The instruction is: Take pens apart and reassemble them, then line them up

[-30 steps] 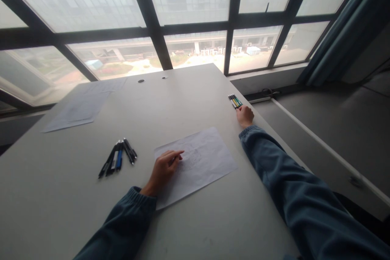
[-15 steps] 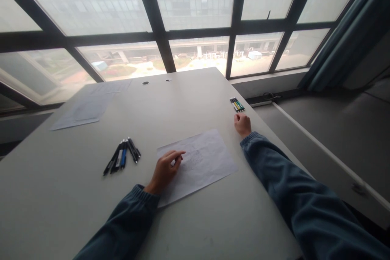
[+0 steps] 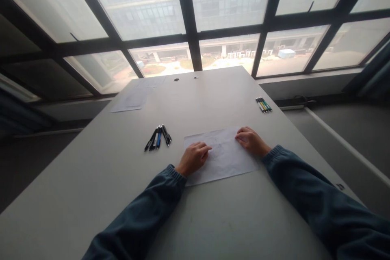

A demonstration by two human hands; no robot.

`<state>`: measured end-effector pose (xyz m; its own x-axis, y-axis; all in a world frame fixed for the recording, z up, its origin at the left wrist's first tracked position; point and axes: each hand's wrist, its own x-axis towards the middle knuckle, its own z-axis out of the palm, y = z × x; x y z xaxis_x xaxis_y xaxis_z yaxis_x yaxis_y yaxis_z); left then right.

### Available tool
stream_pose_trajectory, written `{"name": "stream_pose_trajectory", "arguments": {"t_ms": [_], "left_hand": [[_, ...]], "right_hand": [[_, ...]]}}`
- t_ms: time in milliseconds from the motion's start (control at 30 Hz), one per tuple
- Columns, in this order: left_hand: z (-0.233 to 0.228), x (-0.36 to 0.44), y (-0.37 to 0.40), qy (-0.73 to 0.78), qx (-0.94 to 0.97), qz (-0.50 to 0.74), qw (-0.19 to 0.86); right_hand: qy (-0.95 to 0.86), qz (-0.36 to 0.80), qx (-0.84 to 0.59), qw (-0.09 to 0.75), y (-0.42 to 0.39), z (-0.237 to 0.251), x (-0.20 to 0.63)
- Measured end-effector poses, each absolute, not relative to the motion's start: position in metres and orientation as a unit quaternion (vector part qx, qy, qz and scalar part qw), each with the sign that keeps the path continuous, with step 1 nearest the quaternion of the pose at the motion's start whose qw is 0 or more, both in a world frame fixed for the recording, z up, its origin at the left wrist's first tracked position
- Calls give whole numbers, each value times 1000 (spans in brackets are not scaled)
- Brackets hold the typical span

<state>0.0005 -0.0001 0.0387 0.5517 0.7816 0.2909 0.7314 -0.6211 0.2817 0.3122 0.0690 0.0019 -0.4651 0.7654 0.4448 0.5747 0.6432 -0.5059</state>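
Note:
A white sheet of paper [image 3: 225, 166] with faint drawn lines lies flat in front of me. My left hand [image 3: 195, 157] rests on its left part, fingers loosely bent and the index finger reaching over the drawing, with nothing held. Over the upper right corner of the sheet is my right hand [image 3: 251, 141]. Its fingers are bent downward onto the paper, the thumb slightly apart, and no object shows in them. A loose fan of black pens with a blue one [image 3: 158, 138] lies beyond my left hand. Farther right, several pens in white, yellow and green [image 3: 263, 105] lie side by side.
The white table [image 3: 122, 187] runs away toward large framed windows [image 3: 228, 0]. More paper sheets [image 3: 131, 99] lie at its far left. Two round holes [image 3: 176, 79] sit near the far edge. The right table edge passes close to my right forearm.
My right hand has moved from beside the row of coloured pens back onto the paper, its fist loosening. My left hand stays on the sheet. The head view has turned left.

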Motion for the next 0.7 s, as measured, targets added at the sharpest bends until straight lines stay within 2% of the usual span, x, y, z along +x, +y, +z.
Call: {"name": "stream_pose_trajectory", "arguments": {"t_ms": [167,367,533,700], "left_hand": [[59,-10,7,457,861,218,50],[91,-73,44,620,722,306,-20],[89,-137,67,752,605,248,-85],[70,-170,76,806,555,201,-50]], "right_hand": [[-835,145,-399,350,70,1,313],[-804,141,-434,381,71,3,314],[-793,160,-457,371,72,3,314],[-788,170,-466,365,71,4,314]]}}
